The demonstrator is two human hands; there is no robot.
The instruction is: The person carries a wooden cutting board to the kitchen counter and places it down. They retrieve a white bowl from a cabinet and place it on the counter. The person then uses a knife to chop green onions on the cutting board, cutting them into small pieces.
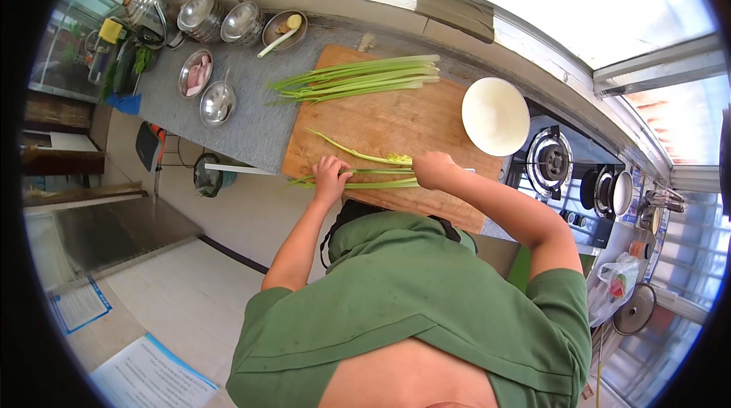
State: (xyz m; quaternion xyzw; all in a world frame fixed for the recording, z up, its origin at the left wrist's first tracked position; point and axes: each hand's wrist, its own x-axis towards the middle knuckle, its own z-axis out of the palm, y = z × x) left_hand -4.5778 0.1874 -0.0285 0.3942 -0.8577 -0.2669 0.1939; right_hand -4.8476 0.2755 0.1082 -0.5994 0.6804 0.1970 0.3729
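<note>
Head view, and here's the left hand (331, 179) gripping green stalks (388, 184) along the near side of the wooden board (373, 120), the right hand (436, 171) curled tight at their right-hand ends, around what I can't tell, with a bigger bunch (365, 77) across the far side and a white bowl (495, 117) at right

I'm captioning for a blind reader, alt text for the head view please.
A person's left hand touches green stalks at the near side of a wooden cutting board, with the closed right hand by their right ends. Another bunch lies across the far side, a white bowl sits at right, and metal bowls stand on the gray counter at left.
</note>
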